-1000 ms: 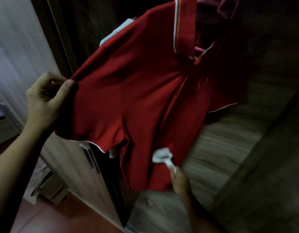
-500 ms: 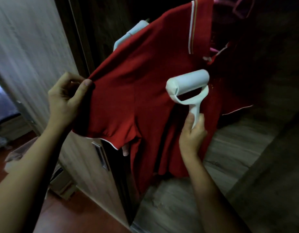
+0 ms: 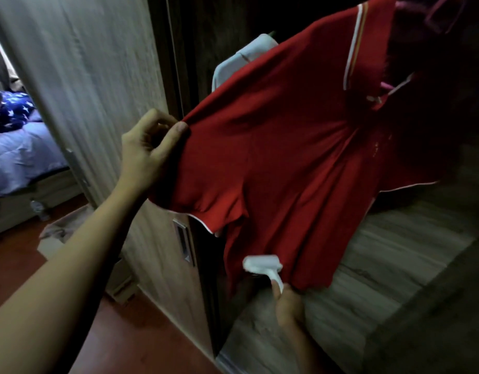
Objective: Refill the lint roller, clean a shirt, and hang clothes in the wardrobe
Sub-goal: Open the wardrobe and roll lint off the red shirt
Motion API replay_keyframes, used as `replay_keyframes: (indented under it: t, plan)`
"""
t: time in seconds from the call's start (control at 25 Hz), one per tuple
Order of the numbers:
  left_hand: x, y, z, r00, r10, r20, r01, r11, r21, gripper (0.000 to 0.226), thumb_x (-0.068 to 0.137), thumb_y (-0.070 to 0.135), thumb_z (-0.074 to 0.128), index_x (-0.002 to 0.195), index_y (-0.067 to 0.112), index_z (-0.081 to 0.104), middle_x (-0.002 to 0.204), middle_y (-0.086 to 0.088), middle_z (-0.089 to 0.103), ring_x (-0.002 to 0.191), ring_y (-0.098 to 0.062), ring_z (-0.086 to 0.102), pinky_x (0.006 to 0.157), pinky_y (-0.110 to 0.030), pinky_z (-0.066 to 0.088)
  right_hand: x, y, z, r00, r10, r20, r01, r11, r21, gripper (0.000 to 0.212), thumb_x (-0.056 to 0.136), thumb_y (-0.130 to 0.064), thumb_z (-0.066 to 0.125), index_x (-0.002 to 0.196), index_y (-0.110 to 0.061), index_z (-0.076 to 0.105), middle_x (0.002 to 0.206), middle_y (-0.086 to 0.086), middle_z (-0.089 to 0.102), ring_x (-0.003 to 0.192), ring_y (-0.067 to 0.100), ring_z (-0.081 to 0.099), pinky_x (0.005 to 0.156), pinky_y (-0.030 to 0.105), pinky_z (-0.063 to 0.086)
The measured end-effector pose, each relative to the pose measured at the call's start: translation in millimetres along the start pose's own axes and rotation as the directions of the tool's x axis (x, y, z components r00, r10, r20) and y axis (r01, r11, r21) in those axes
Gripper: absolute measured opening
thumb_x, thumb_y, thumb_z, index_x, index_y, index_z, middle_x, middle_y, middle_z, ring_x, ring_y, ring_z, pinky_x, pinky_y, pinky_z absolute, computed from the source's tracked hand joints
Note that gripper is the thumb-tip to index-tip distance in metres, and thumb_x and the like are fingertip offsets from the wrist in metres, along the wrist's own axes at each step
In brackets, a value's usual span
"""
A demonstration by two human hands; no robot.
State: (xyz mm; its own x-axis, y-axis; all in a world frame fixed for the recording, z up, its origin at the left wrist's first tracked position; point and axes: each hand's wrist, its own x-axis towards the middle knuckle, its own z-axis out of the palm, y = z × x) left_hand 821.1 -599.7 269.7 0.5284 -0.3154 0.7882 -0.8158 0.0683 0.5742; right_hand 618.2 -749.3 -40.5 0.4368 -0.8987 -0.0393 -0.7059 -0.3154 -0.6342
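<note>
Both hands engaged: left hand (image 3: 149,155) pinches red shirt (image 3: 273,157) sleeve taut; right hand (image 3: 288,306) grips lint roller (image 3: 262,264) near hem. Recommend maintaining tension, overlapping strokes

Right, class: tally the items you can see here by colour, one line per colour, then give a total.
Red: 1, shirt
White: 2, lint roller, garment behind the shirt
Pink: 1, hanger
Blue: 1, bedding
Total: 5
</note>
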Motion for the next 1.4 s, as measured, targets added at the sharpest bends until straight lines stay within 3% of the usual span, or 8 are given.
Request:
replay_keyframes:
  t: [0.12,0.24,0.36,0.48,0.76,0.96,1.32,1.4]
  plan:
    - [0,-2,1,1.000,0.004,-0.007,-0.004,1.000,-0.015,0.015,0.087,0.037,0.061,0.074,0.035,0.053,0.063,0.025,0.058,0.059,0.006,0.047,0.058,-0.016,0.038,7,-41,-42,0.978,-0.066,-0.198,0.099,0.982,0.161,0.040,0.095,-0.037,0.042,0.090,-0.001,0.060,0.079,0.024,0.069,0.074,0.039,0.066,0.056,0.030,0.039]
    - [-1,-3,2,1.000,0.022,-0.021,-0.023,1.000,-0.018,0.014,0.087,0.036,0.061,0.075,0.036,0.054,0.064,0.025,0.058,0.059,0.006,0.048,0.058,-0.015,0.038,2,-98,-107,0.861,-0.166,-0.482,0.362,0.865,0.349,0.038,0.091,-0.034,0.041,0.077,-0.002,0.056,0.053,0.007,0.057,0.049,0.019,0.057,0.047,0.023,0.020]
    - [-1,-4,2,1.000,0.020,-0.022,-0.020,1.000,-0.020,0.013,0.086,0.037,0.061,0.075,0.035,0.055,0.065,0.024,0.058,0.061,0.002,0.049,0.059,-0.018,0.040,-4,-151,-173,0.717,-0.204,-0.666,0.566,0.728,0.387,0.033,0.093,-0.031,0.038,0.079,-0.007,0.055,0.053,-0.015,0.044,0.047,-0.010,0.048,0.044,0.009,0.030]
    - [-1,-5,1,1.000,0.017,-0.024,-0.017,1.000,-0.026,0.012,0.086,0.038,0.061,0.075,0.035,0.057,0.066,0.022,0.060,0.063,-0.004,0.052,0.060,-0.022,0.042,-10,-179,-201,0.666,-0.242,-0.705,0.638,0.675,0.371,0.034,0.095,-0.034,0.038,0.081,-0.007,0.055,0.053,-0.011,0.046,0.049,-0.006,0.050,0.043,0.011,0.030]
    - [-2,-6,2,0.999,0.022,-0.027,-0.023,0.999,-0.033,0.013,0.086,0.035,0.062,0.075,0.040,0.057,0.068,0.009,0.064,0.062,-0.009,0.055,0.058,-0.030,0.044,-48,-155,-113,0.772,-0.467,-0.431,0.601,0.757,0.256,0.047,0.087,-0.053,0.029,0.079,-0.013,0.051,0.057,0.013,0.062,0.051,0.030,0.059,0.047,0.026,0.024]
    - [-2,-7,1,0.999,0.033,-0.012,-0.034,0.998,-0.055,0.014,0.087,0.030,0.062,0.076,0.037,0.058,0.069,0.025,0.062,0.063,0.006,0.053,0.061,-0.018,0.043,-4,-185,-192,0.673,-0.158,-0.723,0.563,0.744,0.361,0.038,0.092,-0.039,0.036,0.086,-0.005,0.052,0.069,0.019,0.063,0.064,0.036,0.058,0.053,0.030,0.025]
    - [-2,-4,1,0.999,0.047,-0.013,-0.047,0.998,-0.032,0.017,0.088,0.026,0.062,0.077,0.038,0.056,0.072,0.028,0.062,0.064,0.009,0.054,0.062,-0.011,0.042,-65,-159,-103,0.912,-0.239,-0.335,0.380,0.801,0.462,0.034,0.092,-0.033,0.038,0.114,-0.011,0.052,0.080,0.020,0.068,0.074,0.037,0.064,0.052,0.025,0.025]
    - [-2,-5,1,0.999,0.051,-0.012,-0.051,0.998,-0.032,0.017,0.088,0.028,0.061,0.077,0.039,0.056,0.071,0.028,0.061,0.064,0.009,0.053,0.063,-0.011,0.041,-47,-158,-122,0.904,-0.184,-0.386,0.366,0.799,0.477,0.024,0.096,-0.022,0.043,0.111,-0.006,0.054,0.086,0.023,0.067,0.078,0.039,0.063,0.055,0.029,0.026]
